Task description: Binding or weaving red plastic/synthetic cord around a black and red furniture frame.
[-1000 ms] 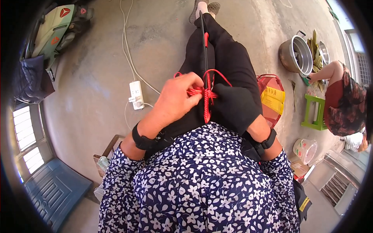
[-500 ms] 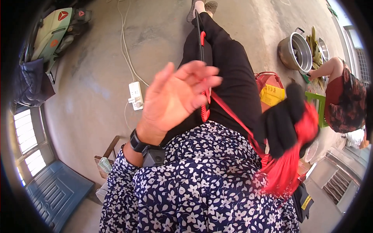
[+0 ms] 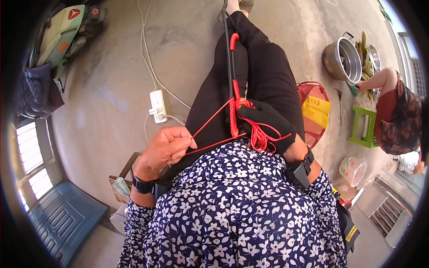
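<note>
My bare left hand [image 3: 169, 147] is closed in a pinch on a thin red cord [image 3: 209, 119], which runs taut from it to the wrapped strap. In my right hand [image 3: 268, 117], covered by a black glove, lies a loose bundle of the same red cord [image 3: 263, 134]. Between my hands, over my lap, a tight red wrapping [image 3: 233, 117] surrounds the lower end of a long black strap [image 3: 230, 62]. That strap stretches away along my legs toward my foot. A red curved piece [image 3: 233, 41] sits farther up it. The right fingertips are partly hidden by the cord.
A white power strip [image 3: 157, 107] with cables lies on the floor to the left. To the right are a red basket [image 3: 311, 129] with a yellow packet, a large metal pot [image 3: 335, 60], a green stool [image 3: 364, 127] and a seated person [image 3: 395, 111]. A scooter [image 3: 62, 35] stands far left.
My right hand has swung in from the far right with the red cord to the wrapped strap. My left hand has dropped down and left, going from open to pinching the cord.
</note>
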Demonstrator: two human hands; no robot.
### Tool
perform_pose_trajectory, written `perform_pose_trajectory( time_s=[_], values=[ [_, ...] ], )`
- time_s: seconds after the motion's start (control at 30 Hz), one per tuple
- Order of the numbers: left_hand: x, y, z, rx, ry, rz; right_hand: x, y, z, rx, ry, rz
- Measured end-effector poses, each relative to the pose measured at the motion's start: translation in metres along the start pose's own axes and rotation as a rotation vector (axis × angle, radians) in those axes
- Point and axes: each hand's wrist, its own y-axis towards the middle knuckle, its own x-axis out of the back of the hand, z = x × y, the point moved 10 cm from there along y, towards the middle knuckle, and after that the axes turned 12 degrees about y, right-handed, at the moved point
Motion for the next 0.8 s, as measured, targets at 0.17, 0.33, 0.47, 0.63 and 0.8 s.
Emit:
perform_pose_trajectory(
  time_s=[0.17,0.33,0.47,0.63,0.8],
  values=[
    [-0.010,0.001,-0.026,-0.277,-0.206,0.149,0.032,-0.041,0.044,0.303,-0.048,-0.216],
    [-0.019,0.017,-0.063,-0.482,-0.474,0.188,0.066,-0.100,0.111,0.754,-0.028,-0.441],
    [-0.010,0.039,-0.090,-0.636,-0.304,-0.080,0.065,-0.099,0.136,0.844,-0.470,-0.628],
    [-0.035,0.085,-0.071,-0.297,0.260,-0.116,0.009,-0.041,0.095,0.693,-0.894,-0.332],
    [-0.036,0.091,-0.062,-0.213,0.420,-0.155,-0.007,-0.008,0.044,0.340,-0.386,-0.033]
  ],
)
